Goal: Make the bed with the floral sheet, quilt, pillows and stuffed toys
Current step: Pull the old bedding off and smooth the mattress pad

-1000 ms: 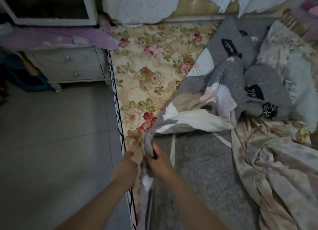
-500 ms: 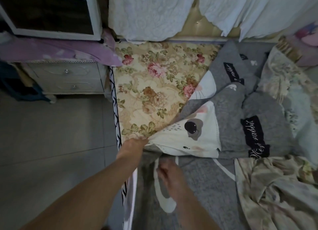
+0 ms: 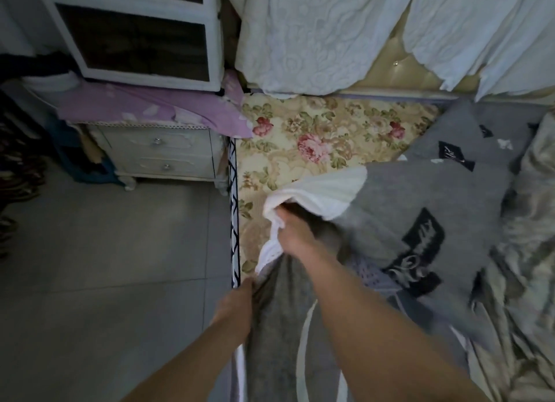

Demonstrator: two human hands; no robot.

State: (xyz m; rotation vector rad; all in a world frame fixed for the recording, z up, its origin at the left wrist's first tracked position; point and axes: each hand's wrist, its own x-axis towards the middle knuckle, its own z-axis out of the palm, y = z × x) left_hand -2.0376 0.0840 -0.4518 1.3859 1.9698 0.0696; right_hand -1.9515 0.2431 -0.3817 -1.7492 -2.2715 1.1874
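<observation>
While clamped on grey printed quilt [image 3: 420,209] (right grip [image 3: 295,236] at white corner, left grip [image 3: 237,299] on side edge), draw taut twd tan tufted headboard [image 3: 387,71], flat over bare rose-print floral sheet [image 3: 315,143].

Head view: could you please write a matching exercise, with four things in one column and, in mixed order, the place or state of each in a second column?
Things
1. sheet
2. nightstand
3. purple cloth
4. right hand

Places or states
a. lies on top of the nightstand
b. grips a white fold of the quilt
c. stands on the floor
d. lies uncovered next to the headboard

Pairs: 1-d, 2-c, 3-a, 4-b
</observation>
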